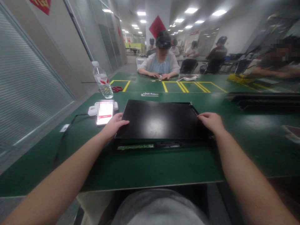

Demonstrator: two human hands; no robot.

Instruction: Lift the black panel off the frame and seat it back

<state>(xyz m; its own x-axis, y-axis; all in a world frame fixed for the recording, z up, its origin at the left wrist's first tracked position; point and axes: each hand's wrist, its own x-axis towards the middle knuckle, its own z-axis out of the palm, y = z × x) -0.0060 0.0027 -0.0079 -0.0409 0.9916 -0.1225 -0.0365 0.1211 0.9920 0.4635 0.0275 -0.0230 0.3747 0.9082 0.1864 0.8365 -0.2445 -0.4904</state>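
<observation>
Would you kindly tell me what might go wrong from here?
The black panel could slip or tilt, since the left hand holds it only by its edge. The exposed green circuit strip by the panel's near edge might get knocked. The phone, close beside the left hand, could be bumped.

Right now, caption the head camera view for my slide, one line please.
Left hand and right hand at opposite sides of a black panel, a green strip visible past its near edge.

Bare forearms (70, 170) and a mottled, pale grey top (159, 207)
</observation>
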